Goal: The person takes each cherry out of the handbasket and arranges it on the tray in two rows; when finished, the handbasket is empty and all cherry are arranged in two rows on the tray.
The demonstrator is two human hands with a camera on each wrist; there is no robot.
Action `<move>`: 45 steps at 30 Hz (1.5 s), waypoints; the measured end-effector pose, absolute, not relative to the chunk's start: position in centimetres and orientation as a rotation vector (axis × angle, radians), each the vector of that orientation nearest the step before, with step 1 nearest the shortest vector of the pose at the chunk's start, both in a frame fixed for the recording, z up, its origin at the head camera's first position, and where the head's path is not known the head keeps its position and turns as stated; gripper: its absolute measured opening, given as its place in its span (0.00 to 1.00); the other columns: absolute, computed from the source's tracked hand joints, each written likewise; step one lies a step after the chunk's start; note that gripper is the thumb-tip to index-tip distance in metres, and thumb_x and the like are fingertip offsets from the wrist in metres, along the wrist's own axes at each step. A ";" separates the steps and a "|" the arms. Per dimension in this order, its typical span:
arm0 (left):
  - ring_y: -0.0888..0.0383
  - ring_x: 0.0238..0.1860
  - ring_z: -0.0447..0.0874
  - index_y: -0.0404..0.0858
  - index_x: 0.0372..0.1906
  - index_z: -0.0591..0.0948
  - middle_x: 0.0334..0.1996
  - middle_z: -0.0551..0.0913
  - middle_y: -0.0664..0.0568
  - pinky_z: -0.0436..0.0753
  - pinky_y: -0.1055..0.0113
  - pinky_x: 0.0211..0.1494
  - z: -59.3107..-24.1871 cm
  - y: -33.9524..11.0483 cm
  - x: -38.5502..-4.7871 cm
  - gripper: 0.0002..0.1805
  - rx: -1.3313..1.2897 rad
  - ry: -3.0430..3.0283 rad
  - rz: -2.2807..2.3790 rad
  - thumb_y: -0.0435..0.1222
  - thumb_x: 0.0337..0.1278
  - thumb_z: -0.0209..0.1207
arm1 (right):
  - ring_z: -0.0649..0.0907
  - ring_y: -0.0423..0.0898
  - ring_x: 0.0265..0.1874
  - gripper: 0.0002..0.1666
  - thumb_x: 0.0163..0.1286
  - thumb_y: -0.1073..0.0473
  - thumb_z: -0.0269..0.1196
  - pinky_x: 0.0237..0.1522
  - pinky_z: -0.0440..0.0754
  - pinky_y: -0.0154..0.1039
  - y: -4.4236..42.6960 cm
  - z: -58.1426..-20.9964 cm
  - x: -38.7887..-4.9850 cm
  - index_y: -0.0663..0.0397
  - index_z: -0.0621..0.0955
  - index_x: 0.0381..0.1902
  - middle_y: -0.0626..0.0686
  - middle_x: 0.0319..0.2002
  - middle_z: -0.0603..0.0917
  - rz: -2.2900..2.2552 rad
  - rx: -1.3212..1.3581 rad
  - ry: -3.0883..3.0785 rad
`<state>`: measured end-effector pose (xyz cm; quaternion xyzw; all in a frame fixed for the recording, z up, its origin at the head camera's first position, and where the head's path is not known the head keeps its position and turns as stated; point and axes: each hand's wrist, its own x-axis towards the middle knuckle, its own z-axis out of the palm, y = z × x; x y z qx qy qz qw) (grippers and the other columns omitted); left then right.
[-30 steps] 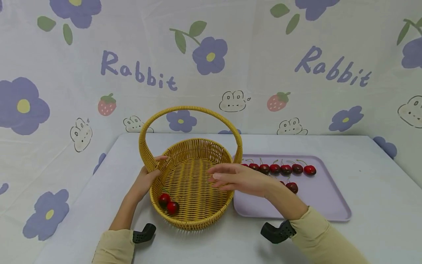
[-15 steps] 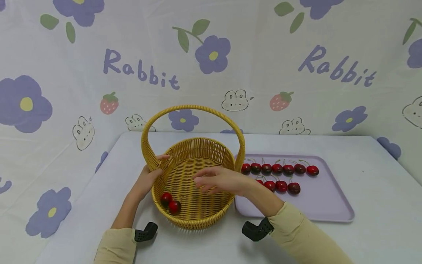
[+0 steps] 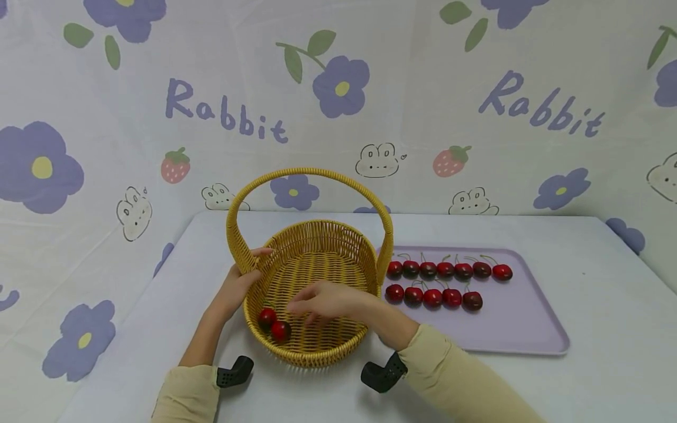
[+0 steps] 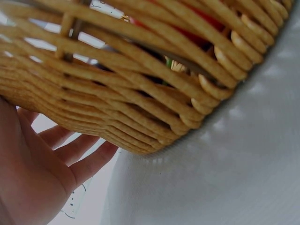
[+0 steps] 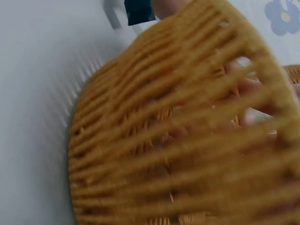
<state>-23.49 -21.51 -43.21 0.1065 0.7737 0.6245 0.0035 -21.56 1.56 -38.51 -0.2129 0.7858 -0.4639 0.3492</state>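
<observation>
In the head view a yellow-brown wicker basket (image 3: 317, 355) with a tall arched handle stands on the table. My left hand (image 3: 236, 289) grips its left side at the foot of the handle, thumb at the rim. From the left wrist view, that hand (image 4: 42, 173) has several fingers against the outer weave. Two dark red cherries (image 3: 281, 331) lie inside at the front left. My right hand (image 3: 330, 301) hangs inside the basket just right of them, fingers loosely bent, with nothing visible in them. Basket weave (image 5: 178, 122) hides most of that hand in the right wrist view.
A lilac tray (image 3: 508, 329) lies right of the basket, close to its wall. It carries a back row of cherries (image 3: 463, 271) and a shorter front row of cherries (image 3: 432, 298), stems mostly pointing away. A patterned cloth (image 3: 402, 111) hangs behind the white table (image 3: 597, 276).
My right hand has moved left and down from above the basket's right rim to beside the two cherries, uncovering the tray's front row. The left hand keeps its hold on the basket.
</observation>
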 end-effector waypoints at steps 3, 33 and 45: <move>0.42 0.67 0.58 0.32 0.64 0.68 0.67 0.64 0.39 0.57 0.46 0.66 -43.2 -21.5 -23.5 0.26 0.330 2.424 1.959 0.25 0.58 0.42 | 0.82 0.47 0.37 0.18 0.69 0.51 0.59 0.40 0.81 0.42 0.8 -38.8 -21.5 0.56 0.80 0.51 0.51 0.42 0.82 -1.164 -0.570 2.030; 0.42 0.68 0.58 0.32 0.63 0.69 0.66 0.65 0.39 0.54 0.43 0.67 -43.3 -21.6 -23.6 0.25 0.329 2.444 1.957 0.25 0.58 0.43 | 0.82 0.50 0.43 0.20 0.66 0.62 0.62 0.46 0.80 0.43 2.5 -37.8 -22.0 0.61 0.78 0.55 0.53 0.44 0.81 -1.237 -0.656 1.818; 0.42 0.67 0.58 0.33 0.65 0.67 0.67 0.64 0.39 0.57 0.44 0.65 -43.2 -21.6 -23.5 0.27 0.317 2.441 1.939 0.25 0.58 0.43 | 0.81 0.56 0.45 0.22 0.67 0.66 0.59 0.50 0.78 0.48 6.5 -36.6 -22.6 0.63 0.72 0.59 0.61 0.50 0.76 -1.485 -0.611 1.618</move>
